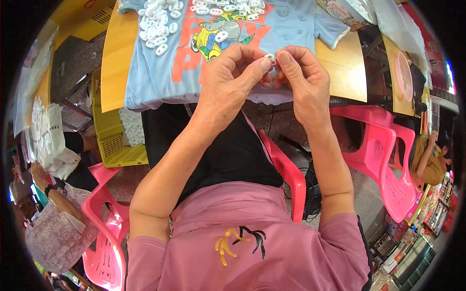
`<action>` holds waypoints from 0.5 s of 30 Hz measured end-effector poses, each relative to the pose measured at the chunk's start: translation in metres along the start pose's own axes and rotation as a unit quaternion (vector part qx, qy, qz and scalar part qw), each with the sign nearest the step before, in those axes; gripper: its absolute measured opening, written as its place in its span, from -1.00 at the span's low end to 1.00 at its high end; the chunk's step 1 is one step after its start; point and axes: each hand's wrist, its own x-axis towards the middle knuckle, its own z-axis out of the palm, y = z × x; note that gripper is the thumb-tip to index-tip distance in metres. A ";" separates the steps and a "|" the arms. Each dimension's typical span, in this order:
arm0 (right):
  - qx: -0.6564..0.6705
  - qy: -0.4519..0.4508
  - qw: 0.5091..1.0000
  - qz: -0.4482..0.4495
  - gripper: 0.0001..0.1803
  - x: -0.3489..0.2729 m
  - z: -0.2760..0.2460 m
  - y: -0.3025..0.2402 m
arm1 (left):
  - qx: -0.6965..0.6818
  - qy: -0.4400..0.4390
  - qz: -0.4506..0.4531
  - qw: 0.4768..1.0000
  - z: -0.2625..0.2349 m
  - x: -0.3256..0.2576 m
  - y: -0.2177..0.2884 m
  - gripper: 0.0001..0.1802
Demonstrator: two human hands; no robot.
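Note:
Both of my hands meet over the near edge of a light-blue printed T-shirt (291, 26) laid on the table. My left hand (230, 77) and my right hand (307, 80) are closed in pinches on a small white plastic piece (270, 59), gripped between thumbs and fingertips. Its exact shape is partly hidden by the fingers. A heap of white oval pieces with holes (154, 30) lies on the shirt's left side, and more pieces (228, 7) lie at the far middle. Just beyond my left hand, one oval piece (221, 36) rests alone on the print.
The wooden table (347, 68) shows beyond the shirt. A container of white pieces (347, 12) stands at far right. Below left is a yellow crate (109, 128) beside a bag of white pieces (131, 127). Pink chairs (383, 150) stand around. Another person (58, 228) sits at left.

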 end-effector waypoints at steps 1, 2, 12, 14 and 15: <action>0.000 0.000 1.000 0.000 -0.82 0.000 0.000 0.000 | 0.000 0.001 0.003 1.000 0.000 0.000 0.000 -0.76; -0.011 -0.001 1.000 -0.007 -0.81 0.000 0.001 0.000 | 0.000 0.002 0.006 1.000 0.000 0.000 0.000 -0.76; -0.261 -0.024 0.953 -0.149 -0.83 0.004 -0.007 -0.005 | 0.006 0.012 -0.008 1.000 0.001 -0.002 0.000 -0.76; -0.264 -0.036 0.953 -0.142 -0.83 0.004 -0.008 -0.007 | 0.031 0.003 0.002 1.000 0.000 -0.002 0.000 -0.77; -0.267 -0.048 0.953 -0.135 -0.84 0.004 -0.009 -0.007 | 0.031 0.002 0.003 1.000 0.001 -0.002 0.000 -0.77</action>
